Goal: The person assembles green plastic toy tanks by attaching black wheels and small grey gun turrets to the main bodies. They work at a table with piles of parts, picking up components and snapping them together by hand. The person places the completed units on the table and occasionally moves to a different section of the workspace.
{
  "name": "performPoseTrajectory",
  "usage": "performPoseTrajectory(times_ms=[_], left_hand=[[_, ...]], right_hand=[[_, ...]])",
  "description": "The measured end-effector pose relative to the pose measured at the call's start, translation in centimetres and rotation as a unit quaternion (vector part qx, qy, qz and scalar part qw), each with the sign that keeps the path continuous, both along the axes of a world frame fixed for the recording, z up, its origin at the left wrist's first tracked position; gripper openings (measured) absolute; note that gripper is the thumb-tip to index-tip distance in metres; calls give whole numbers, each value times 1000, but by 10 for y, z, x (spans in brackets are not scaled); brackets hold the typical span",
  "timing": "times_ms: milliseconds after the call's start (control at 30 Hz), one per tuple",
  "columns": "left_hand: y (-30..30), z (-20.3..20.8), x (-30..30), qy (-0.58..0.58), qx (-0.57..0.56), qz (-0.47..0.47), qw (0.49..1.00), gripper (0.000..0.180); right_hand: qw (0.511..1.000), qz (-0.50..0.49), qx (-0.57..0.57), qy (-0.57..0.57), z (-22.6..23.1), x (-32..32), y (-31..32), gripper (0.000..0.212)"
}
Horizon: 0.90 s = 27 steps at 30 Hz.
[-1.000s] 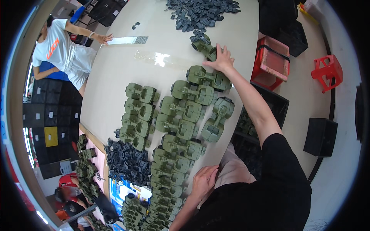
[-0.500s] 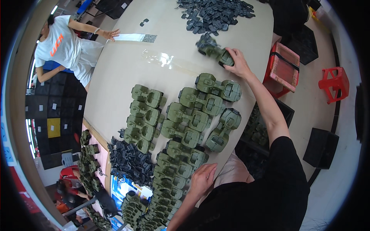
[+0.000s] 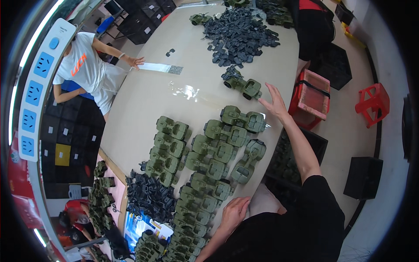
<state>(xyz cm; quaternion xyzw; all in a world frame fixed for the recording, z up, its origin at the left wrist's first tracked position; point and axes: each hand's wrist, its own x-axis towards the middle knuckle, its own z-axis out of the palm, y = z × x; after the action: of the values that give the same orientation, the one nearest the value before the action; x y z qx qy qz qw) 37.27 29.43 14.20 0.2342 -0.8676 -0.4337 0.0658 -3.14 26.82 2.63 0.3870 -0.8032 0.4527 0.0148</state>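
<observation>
Right hand [image 3: 277,105], wide and empty beside an olive-green toy vehicle [image 3: 249,88], could skew it through a stray brush; left hand [image 3: 235,212], relaxed, appears empty.

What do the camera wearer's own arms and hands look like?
A short black sleeve covers the right upper arm, leaving the forearm bare. The right hand and left hand wear no gloves, and no watch or bracelet shows on either.

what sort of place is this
Likely a toy assembly workshop: rows of matching green vehicle bodies and a heap of small dark parts share one large worktable.
</observation>
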Motion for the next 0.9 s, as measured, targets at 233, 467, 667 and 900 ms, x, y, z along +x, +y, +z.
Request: performPoseTrajectory(times_ms=[233,467,667,900], left_hand=[[20,-1,11,9,10,-36,999,16],[22,-5,42,52,3,-38,998,16],[50,-14,91,82,28,-87,993,16],[108,-67,204,67,127,-76,987,17]], right_hand=[[989,-96,-40,-107,-7,75,72,39],[979,-127,-80,-137,-8,131,85,13],[986,-55,-113,-110,48,160,67,17],[983,-7,-121,-137,63,332,104,20]])
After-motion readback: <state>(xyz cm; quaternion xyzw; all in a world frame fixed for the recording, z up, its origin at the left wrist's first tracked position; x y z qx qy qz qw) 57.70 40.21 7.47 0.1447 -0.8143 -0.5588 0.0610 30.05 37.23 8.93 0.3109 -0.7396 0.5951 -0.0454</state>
